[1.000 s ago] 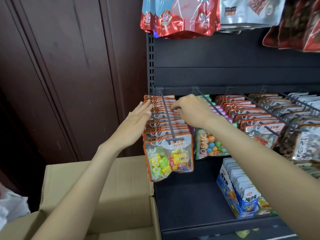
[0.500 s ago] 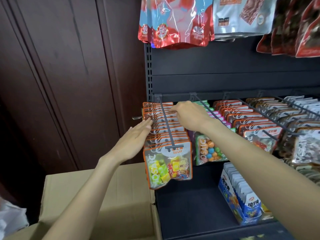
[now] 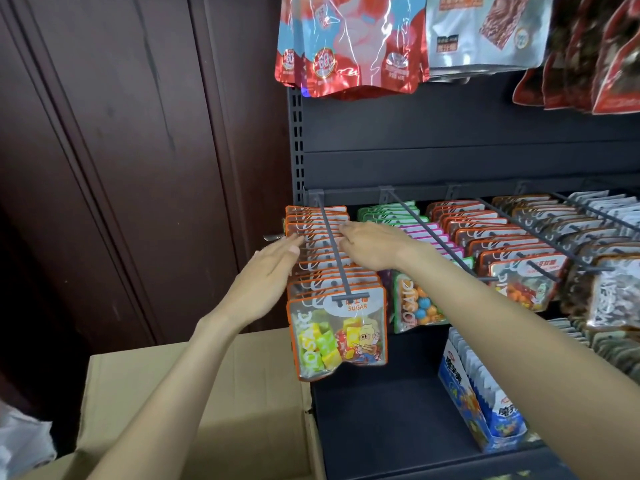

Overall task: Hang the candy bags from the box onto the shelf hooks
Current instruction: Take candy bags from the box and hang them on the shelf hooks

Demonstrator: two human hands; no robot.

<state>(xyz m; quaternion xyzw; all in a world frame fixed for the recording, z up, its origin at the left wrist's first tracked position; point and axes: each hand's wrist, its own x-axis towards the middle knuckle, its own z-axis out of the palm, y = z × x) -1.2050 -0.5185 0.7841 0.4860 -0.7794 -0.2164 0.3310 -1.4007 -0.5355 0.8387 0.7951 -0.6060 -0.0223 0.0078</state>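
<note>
A row of orange-edged candy bags (image 3: 337,336) hangs on the leftmost shelf hook (image 3: 334,251), packed from the back panel to the hook's tip. My left hand (image 3: 266,275) lies flat with straight fingers against the left side of the row. My right hand (image 3: 372,242) rests on top of the bags to the right of the hook rod, fingers stretched forward. The cardboard box (image 3: 194,403) stands below left with its flap up; its inside is hidden.
More hooks to the right carry green, pink and red bags (image 3: 485,237). Large foil bags (image 3: 349,46) hang above. A blue display carton (image 3: 481,407) sits on the black shelf floor. A dark wooden door (image 3: 121,150) is at the left.
My left hand has slid forward along the left side of the row. My right hand's fingers have uncurled and flattened on the bags. The view has tilted slightly up.
</note>
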